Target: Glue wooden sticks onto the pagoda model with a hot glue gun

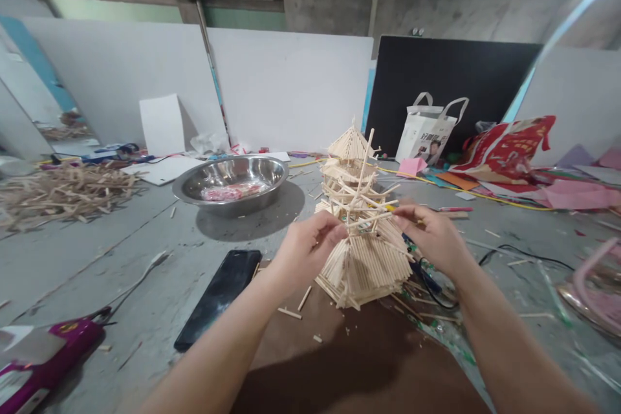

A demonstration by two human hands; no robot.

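Observation:
In front of me stands a tiered pagoda model (371, 265) made of thin pale wooden sticks, its pointed top tier at the back. A wooden stick (371, 222) spans my two hands across the middle tier. My left hand (308, 249) is closed, pinching near the stick's left end. At its other end, my right hand (434, 233) is closed too, thumb and fingers together. Both hands are close against the model, and their fingertips partly cover the stick's ends. A longer stick (365, 162) rises at a slant from the middle tier.
Left of the model lie a black phone (218, 297) and a purple hot glue gun (53, 356). A steel basin (233, 197) holds a plastic packet. Beyond are a stick pile (63, 187), a white bag (422, 132) and a red bag (504, 152). Brown board (349, 356) lies beneath.

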